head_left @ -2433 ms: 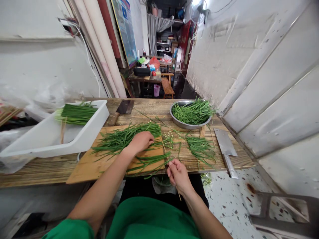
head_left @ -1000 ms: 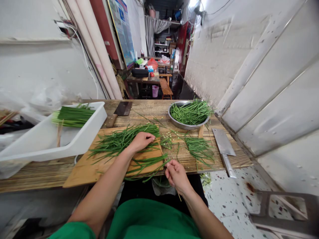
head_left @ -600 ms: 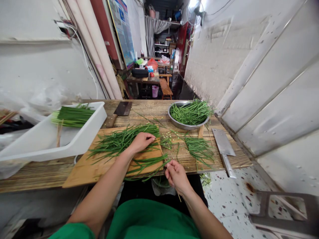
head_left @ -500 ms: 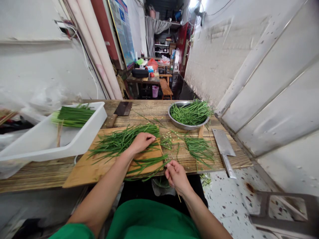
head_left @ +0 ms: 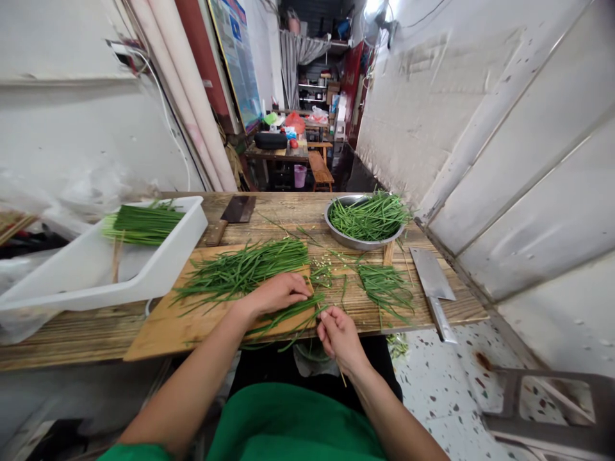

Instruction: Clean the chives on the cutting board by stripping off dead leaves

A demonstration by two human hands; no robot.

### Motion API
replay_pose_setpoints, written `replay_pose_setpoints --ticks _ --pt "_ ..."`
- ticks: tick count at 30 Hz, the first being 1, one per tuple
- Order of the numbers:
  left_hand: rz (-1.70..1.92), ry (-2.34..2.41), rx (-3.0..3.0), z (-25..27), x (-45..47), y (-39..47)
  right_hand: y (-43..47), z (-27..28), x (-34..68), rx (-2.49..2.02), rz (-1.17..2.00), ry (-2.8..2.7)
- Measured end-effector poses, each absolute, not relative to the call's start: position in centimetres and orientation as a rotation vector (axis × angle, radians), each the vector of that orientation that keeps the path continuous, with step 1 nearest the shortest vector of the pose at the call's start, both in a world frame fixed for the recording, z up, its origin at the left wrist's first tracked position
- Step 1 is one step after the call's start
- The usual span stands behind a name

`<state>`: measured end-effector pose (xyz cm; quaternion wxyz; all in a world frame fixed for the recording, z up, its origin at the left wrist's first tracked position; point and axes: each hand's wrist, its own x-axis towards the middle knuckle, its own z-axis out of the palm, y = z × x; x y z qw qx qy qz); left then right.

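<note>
My right hand (head_left: 339,334) is closed round a thin bamboo skewer (head_left: 343,378), which slants up and away past the cutting board's right edge. Chives (head_left: 283,315) lie with their ends at this skewer; whether every stalk is pierced is too small to see. My left hand (head_left: 281,294) is closed over the ends of these chives, fingertips beside the skewer's upper part. Behind it, a larger pile of chives (head_left: 245,266) spreads across the wooden cutting board (head_left: 168,326). Several skewered-looking chives (head_left: 384,288) rest on the table to the right.
A metal bowl (head_left: 358,243) heaped with chives stands at the back right. One cleaver (head_left: 432,275) lies at the right edge, another (head_left: 239,209) behind the board. A white tray (head_left: 91,296) with bundled chives is at left. Pale trimmings (head_left: 323,266) dot the wooden table (head_left: 288,211).
My left hand has come from the larger chive pile toward me, down to the chives at the skewer. My right hand stays nearly in place, still holding the skewer.
</note>
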<state>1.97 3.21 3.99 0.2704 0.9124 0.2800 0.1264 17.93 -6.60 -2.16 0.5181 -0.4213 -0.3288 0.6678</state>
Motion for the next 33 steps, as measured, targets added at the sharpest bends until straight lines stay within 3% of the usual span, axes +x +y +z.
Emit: replay_pose_setpoints --ticks 8,15,33 --pt "0.577 1.301 2.420 4.3 -0.2 4.8 -6.8 -2.4 17.9 -0.992 1.586 -0.771" --pt "0.401 1.178 2.471 3.4 1.7 4.9 -7.0 -2.5 18.0 -0.989 1.588 -0.771" --pt "0.733 1.368 2.139 3.0 1.6 6.0 -7.0 -2.6 18.4 -0.990 1.597 -0.803"
